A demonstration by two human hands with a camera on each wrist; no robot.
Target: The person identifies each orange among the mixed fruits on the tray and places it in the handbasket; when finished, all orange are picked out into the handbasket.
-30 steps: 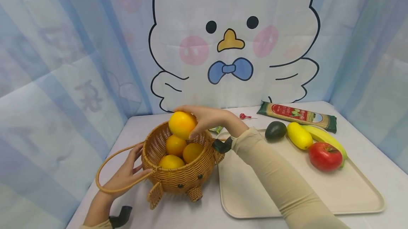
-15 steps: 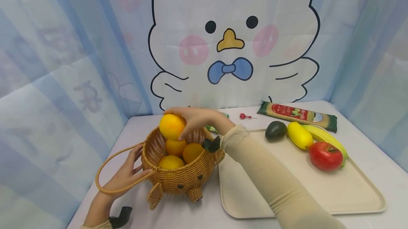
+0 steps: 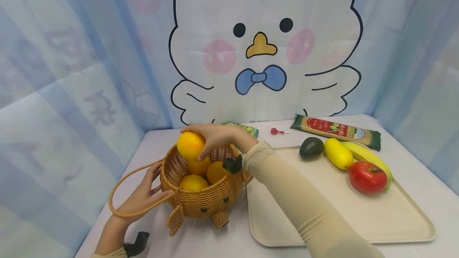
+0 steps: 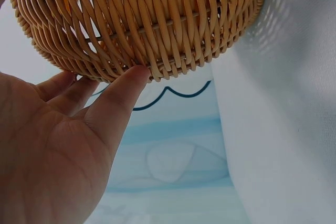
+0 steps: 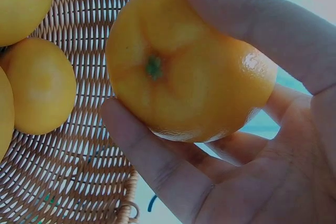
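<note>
My right hand (image 3: 218,136) grips an orange (image 3: 190,146) between thumb and fingers, over the far left part of a wicker basket (image 3: 201,202) with an animal face. In the right wrist view the held orange (image 5: 184,72) shows its green stem spot. Several oranges lie inside the basket, one (image 3: 193,182) near its front wall. My left hand (image 3: 138,200) rests against the basket's left side, fingers fairly straight, with the looped handle (image 3: 118,184) lying across it. In the left wrist view its fingertips (image 4: 134,80) touch the woven wall.
Right of the basket lies a beige tray (image 3: 279,218). On it are an avocado (image 3: 311,148), a yellow oval fruit (image 3: 338,153), a banana (image 3: 373,156) and a red apple (image 3: 367,177). Behind are a long green-and-red packet (image 3: 337,130), a lollipop (image 3: 275,131) and a green packet (image 3: 249,130).
My right hand has moved left and slightly down with the orange, now lower over the basket. The green packet behind has come into fuller view. My left hand has stayed in place.
</note>
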